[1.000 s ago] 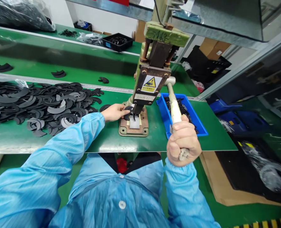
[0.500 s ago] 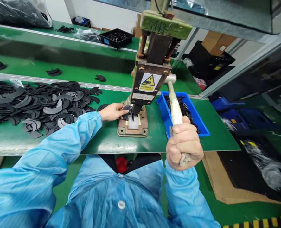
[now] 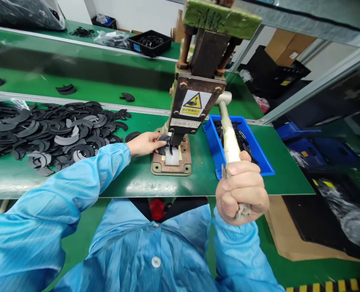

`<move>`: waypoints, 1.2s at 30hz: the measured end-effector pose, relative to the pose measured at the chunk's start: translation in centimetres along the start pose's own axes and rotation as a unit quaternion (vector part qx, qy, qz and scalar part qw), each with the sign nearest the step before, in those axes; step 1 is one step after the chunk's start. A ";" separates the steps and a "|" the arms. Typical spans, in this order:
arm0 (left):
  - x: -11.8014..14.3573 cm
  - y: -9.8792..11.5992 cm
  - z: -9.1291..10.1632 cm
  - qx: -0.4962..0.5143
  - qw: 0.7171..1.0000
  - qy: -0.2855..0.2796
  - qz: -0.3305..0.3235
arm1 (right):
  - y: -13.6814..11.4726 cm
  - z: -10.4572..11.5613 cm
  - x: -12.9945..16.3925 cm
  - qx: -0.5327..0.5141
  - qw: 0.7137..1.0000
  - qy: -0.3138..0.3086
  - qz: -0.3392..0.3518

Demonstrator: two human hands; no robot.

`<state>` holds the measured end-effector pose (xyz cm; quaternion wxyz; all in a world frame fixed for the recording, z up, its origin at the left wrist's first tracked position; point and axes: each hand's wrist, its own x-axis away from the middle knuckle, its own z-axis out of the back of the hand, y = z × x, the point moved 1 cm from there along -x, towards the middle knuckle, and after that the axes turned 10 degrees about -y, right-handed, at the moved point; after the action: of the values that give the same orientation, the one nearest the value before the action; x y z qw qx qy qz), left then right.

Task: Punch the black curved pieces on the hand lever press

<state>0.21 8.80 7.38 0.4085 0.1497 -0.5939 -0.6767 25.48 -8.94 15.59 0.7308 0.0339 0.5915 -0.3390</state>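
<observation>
A green hand press (image 3: 195,97) with a yellow warning label stands on the green table (image 3: 137,178). My right hand (image 3: 242,192) is closed around the end of its pale lever handle (image 3: 230,138), pulled down toward me. My left hand (image 3: 145,144) pinches a black curved flat piece (image 3: 164,142) on the press base (image 3: 171,160), just under the ram. Both arms wear light blue sleeves.
A large heap of black curved pieces (image 3: 52,129) covers the table's left side. A blue bin (image 3: 239,144) with black parts sits right of the press. Behind, a green conveyor (image 3: 76,87) carries a few pieces. A black tray (image 3: 151,42) stands further back. Cardboard and bags lie on the floor at right.
My right hand has pulled the lever a little lower and nearer. The view has shifted slightly closer to the press. My left hand stays at the base with the piece.
</observation>
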 end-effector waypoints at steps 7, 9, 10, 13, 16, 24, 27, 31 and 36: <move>-0.9 0.4 0.1 0.043 0.998 -0.019 0.047 | 0.0 -0.4 -0.4 -0.022 1.000 0.020 0.004; -1.0 0.6 0.2 0.058 0.996 -0.014 0.065 | 0.0 -0.4 -0.4 -0.021 1.000 0.016 0.005; -1.1 0.7 0.2 0.067 0.995 -0.013 0.073 | 0.1 -0.4 -0.3 -0.019 1.000 0.014 0.005; -1.1 0.8 0.3 0.107 0.987 -0.032 0.112 | -0.1 -0.3 -0.1 -0.014 1.000 0.003 0.006; -1.0 0.9 0.1 0.147 0.976 -0.048 0.152 | -0.6 -0.3 -1.3 -0.015 1.000 0.007 0.003; 1.2 1.1 -1.3 0.192 0.977 0.010 0.093 | -0.2 0.4 -11.8 -0.109 0.990 0.082 -0.023; 3.9 1.7 -1.3 0.188 0.981 0.025 0.034 | 1.9 0.0 -9.8 -0.077 0.988 0.084 -0.099; 7.9 3.1 -1.8 0.160 0.986 0.012 -0.034 | 3.2 -3.6 -1.9 -0.115 0.970 -0.072 -0.201; 10.6 4.9 -3.8 0.129 0.989 -0.018 -0.064 | 0.9 -8.8 4.6 -0.188 0.915 -0.195 -0.299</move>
<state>-1.97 -1.38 13.95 0.3306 0.2270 -0.6726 -0.6220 18.86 -6.38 8.62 0.6892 -0.3494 0.4726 -0.4238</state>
